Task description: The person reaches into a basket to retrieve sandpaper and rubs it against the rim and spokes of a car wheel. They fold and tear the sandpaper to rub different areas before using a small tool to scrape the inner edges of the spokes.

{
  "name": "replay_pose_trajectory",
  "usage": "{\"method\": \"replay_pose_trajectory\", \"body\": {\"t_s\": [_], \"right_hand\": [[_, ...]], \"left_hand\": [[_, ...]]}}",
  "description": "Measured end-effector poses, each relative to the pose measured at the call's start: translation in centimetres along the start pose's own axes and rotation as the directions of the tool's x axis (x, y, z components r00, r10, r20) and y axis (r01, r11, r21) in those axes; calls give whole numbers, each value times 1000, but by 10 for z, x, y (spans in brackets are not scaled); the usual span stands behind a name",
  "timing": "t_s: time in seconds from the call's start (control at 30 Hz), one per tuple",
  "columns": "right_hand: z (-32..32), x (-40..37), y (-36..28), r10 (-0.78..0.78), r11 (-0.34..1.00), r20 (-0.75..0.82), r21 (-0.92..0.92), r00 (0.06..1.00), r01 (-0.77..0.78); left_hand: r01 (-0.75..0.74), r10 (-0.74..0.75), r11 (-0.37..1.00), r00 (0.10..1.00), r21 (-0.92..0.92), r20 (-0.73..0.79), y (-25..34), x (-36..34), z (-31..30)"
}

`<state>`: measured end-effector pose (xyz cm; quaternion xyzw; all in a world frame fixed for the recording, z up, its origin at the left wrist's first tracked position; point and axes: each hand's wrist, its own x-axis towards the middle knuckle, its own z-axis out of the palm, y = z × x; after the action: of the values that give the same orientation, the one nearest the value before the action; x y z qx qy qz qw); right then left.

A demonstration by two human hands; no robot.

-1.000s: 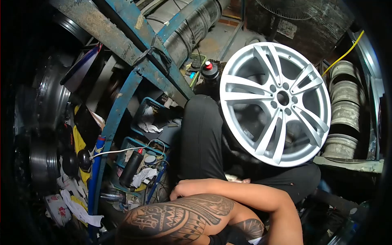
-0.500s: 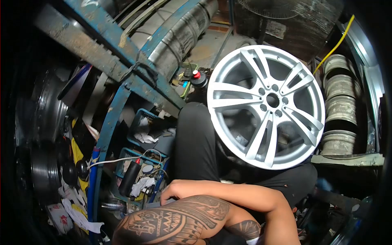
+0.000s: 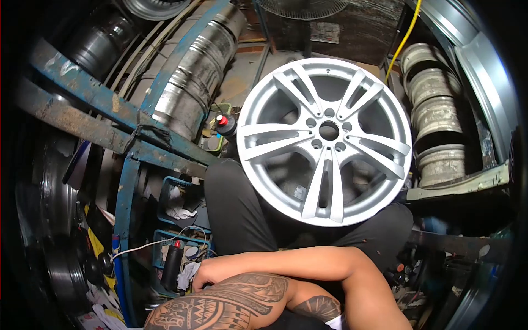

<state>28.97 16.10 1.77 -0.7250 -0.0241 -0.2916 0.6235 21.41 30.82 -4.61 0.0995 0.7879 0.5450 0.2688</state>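
Observation:
A silver alloy wheel with paired spokes rests face up over my dark-trousered legs, and neither hand touches it. My bare right forearm crosses low in the view, above my tattooed left arm. At its end is my right hand, its fingers bent downward and mostly hidden behind the tattooed arm. Just left of that hand are a crumpled white cloth and a black bottle with a red tip. My left hand is outside the frame, beyond the bottom edge.
Blue baskets with tools and rags stand at the left beside a worn blue metal frame. Another red-tipped bottle is by the wheel's left rim. Stacked dusty rims and a yellow hose are at the right.
The camera view has shifted, so the wheel and frame appear further left. My right hand appears lower and further left, nearer the white cloth. The wheel still lies over my legs.

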Motion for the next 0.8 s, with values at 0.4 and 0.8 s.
{"method": "replay_pose_trajectory", "body": {"t_s": [0.4,0.8], "right_hand": [[2,1,2,-171,985,-106,-40,979,168],[3,7,12,-170,981,-72,78,983,176]], "left_hand": [[35,-35,999,998,5,47,-9,-8,-4],[66,-65,998,996,-11,64,-21,-14,-8]]}}
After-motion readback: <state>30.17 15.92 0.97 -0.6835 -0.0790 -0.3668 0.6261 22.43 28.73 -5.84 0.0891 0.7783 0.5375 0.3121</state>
